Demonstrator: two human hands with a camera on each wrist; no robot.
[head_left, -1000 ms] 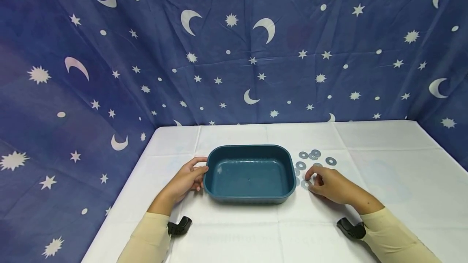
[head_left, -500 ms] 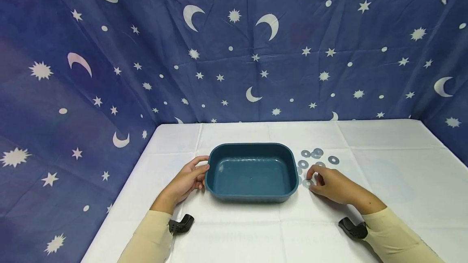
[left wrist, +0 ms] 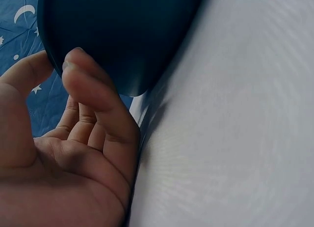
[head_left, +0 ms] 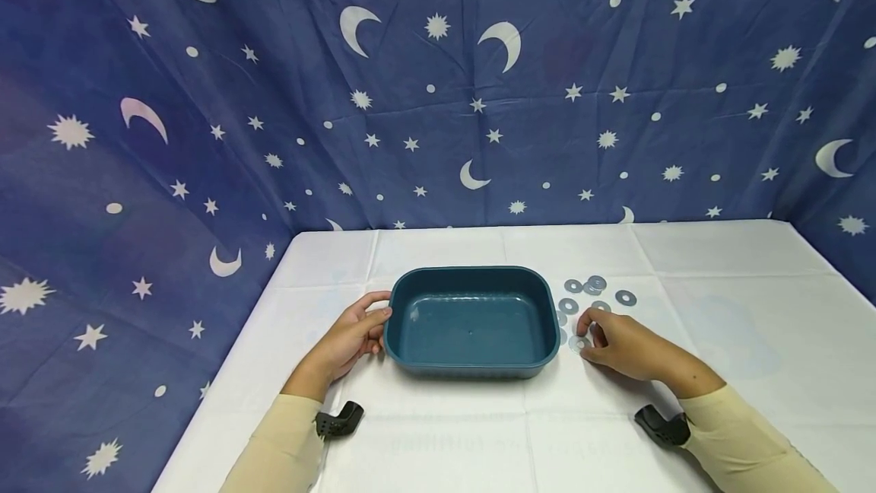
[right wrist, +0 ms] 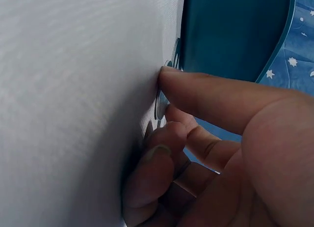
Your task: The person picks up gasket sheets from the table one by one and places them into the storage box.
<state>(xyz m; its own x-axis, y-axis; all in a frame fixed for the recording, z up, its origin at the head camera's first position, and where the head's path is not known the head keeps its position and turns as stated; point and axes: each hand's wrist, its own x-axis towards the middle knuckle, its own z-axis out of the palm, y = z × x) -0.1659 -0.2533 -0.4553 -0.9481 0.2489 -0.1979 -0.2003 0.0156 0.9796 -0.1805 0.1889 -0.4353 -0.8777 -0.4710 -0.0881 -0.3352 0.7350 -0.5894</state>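
A dark teal plastic tub (head_left: 472, 333) with rounded corners stands on the white-covered table, and no object shows inside it. My left hand (head_left: 349, 337) holds the tub's left end, thumb and forefinger at its rim; the left wrist view shows the other fingers curled below. To the right of the tub, my right hand (head_left: 619, 345) pinches a flat metal washer (head_left: 578, 344) by its edges, low at the tabletop. In the right wrist view the washer (right wrist: 161, 105) sits between thumb and fingers, close to the cloth.
Several more grey washers (head_left: 568, 306) lie scattered right of the tub, some overlapping (head_left: 591, 287). One lies a little apart (head_left: 626, 298). A blue curtain (head_left: 438, 97) with moons and stars hangs behind and to the left of the table (head_left: 438, 440).
The view has shifted slightly. Both hands keep nearly the same places, the left at the tub and the right at the washer, which has shifted slightly away from the tub.
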